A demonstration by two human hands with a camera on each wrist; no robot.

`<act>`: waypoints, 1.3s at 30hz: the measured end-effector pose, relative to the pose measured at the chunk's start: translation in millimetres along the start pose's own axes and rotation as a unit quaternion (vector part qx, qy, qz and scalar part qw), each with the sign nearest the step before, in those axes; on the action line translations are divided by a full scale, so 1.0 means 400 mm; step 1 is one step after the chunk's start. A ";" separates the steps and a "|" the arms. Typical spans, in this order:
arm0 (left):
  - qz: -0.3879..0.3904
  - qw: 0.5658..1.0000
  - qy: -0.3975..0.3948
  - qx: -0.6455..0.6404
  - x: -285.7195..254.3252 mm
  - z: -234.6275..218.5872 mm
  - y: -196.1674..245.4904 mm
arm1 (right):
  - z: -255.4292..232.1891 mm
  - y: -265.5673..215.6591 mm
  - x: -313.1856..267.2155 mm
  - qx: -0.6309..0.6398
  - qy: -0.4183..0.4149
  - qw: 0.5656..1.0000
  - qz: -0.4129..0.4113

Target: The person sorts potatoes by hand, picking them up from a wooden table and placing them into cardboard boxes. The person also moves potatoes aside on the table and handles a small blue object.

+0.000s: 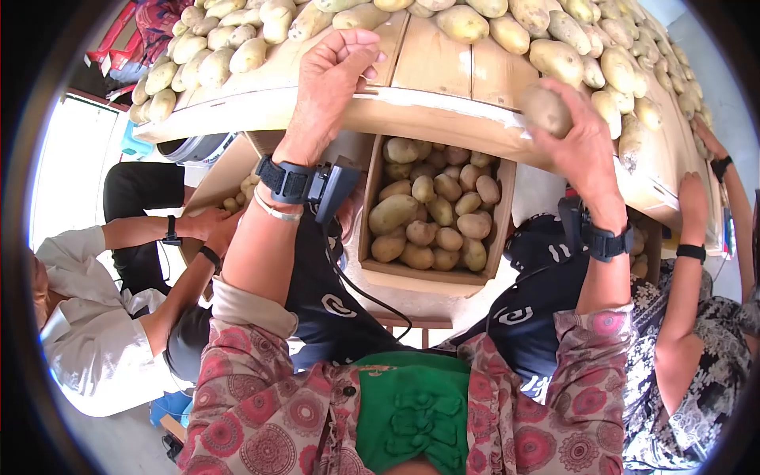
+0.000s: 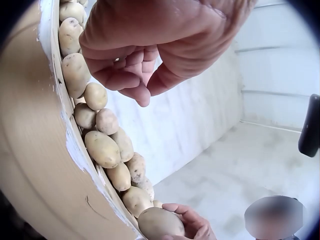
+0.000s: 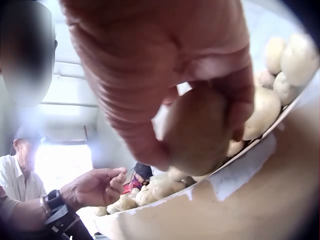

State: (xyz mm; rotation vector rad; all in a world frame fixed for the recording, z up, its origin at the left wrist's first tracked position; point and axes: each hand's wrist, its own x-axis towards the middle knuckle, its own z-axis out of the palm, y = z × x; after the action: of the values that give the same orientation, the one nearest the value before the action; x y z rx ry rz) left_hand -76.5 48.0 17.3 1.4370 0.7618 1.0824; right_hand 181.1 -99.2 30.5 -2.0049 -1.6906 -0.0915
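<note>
Right hand [image 1: 584,146] gripping potato [image 1: 545,112], upper right; left hand [image 1: 328,83] hovering by counter [image 1: 431,67], fingers loosely curling, empty; only head view showing potato-filled box [image 1: 431,279], centre.

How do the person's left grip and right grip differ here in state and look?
The left grip is empty with loosely curled fingers, while the right grip holds a potato between thumb and fingers. A bangle circles the arm behind the left grip; none shows behind the right grip. Both are bare-skinned, with black straps at the wrist.
</note>
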 end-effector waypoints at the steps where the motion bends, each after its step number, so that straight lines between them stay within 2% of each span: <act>1: 0.002 1.000 0.003 0.001 0.003 -0.001 0.000 | 0.010 -0.014 -0.006 0.120 -0.019 0.991 -0.063; 2: 0.004 1.000 0.000 -0.003 0.004 0.000 -0.003 | 0.016 -0.031 -0.015 0.238 -0.039 0.962 -0.125; 4: 0.004 1.000 -0.003 -0.009 0.004 0.002 -0.006 | 0.004 -0.095 -0.041 0.313 -0.190 0.922 -0.130; 6: -0.006 1.000 0.001 0.010 0.009 0.009 -0.004 | 0.051 -0.118 -0.069 0.294 -0.295 0.872 -0.257; 7: -0.003 1.000 -0.006 0.009 0.013 0.008 -0.006 | 0.076 -0.133 -0.096 0.248 -0.350 0.859 -0.278; 8: 0.007 1.000 -0.007 0.009 0.015 0.006 -0.014 | 0.092 -0.146 -0.120 0.198 -0.405 0.843 -0.294; 11: -0.009 1.000 -0.001 0.011 0.015 0.018 -0.015 | 0.102 -0.169 -0.142 0.101 -0.445 0.845 -0.279; 12: -0.026 1.000 0.007 0.012 0.015 0.020 -0.008 | 0.119 -0.165 -0.145 0.094 -0.442 0.850 -0.271; 14: -0.023 1.000 -0.001 0.008 0.017 0.017 -0.007 | 0.151 -0.151 -0.145 0.078 -0.258 0.937 -0.221; 15: -0.026 1.000 -0.004 0.009 0.020 0.021 -0.008 | 0.117 -0.148 -0.131 0.121 -0.221 0.941 -0.228; 16: -0.024 1.000 -0.007 0.004 0.022 0.025 -0.012 | 0.093 -0.142 -0.115 0.115 -0.220 0.942 -0.225; 18: -0.024 0.999 -0.013 0.017 0.023 0.022 -0.016 | 0.065 -0.131 -0.068 0.200 -0.008 0.955 -0.218; 20: -0.015 1.000 -0.012 0.016 0.023 0.022 -0.023 | 0.015 -0.050 -0.014 0.177 0.096 0.972 -0.123; 22: -0.014 1.000 -0.003 0.021 0.015 0.018 -0.027 | -0.041 0.052 0.051 0.070 0.208 0.969 -0.113; 24: -0.001 0.999 -0.023 0.025 0.020 0.017 -0.024 | -0.065 0.147 0.061 -0.041 0.265 0.962 -0.050; 26: -0.004 0.999 -0.021 0.031 0.026 0.009 -0.022 | -0.080 0.213 0.043 -0.154 0.257 0.953 0.051; 27: -0.001 0.999 -0.016 0.037 0.030 0.006 -0.021 | -0.084 0.238 0.034 -0.149 0.251 0.955 0.047; 29: -0.001 0.999 -0.011 0.044 0.021 0.007 -0.014 | -0.095 0.286 0.018 -0.222 0.187 0.946 0.144; 30: -0.001 0.999 -0.010 0.045 0.022 0.005 -0.017 | -0.090 0.325 0.014 -0.221 0.186 0.946 0.144; 32: 0.023 0.999 -0.026 0.040 0.027 -0.001 -0.026 | -0.065 0.384 0.010 -0.191 0.051 0.941 0.276; 33: 0.023 0.999 -0.024 0.040 0.024 -0.002 -0.024 | -0.077 0.309 0.010 -0.151 0.012 0.932 0.330; 39: 0.035 0.998 -0.019 0.047 0.024 -0.012 -0.018 | -0.077 0.337 0.016 -0.131 0.023 0.940 0.315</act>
State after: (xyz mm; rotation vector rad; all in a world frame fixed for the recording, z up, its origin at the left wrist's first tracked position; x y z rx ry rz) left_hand -76.5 59.6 11.7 1.5690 0.7486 1.0821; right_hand 317.2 -118.8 14.4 -2.6242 -0.9744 -0.1424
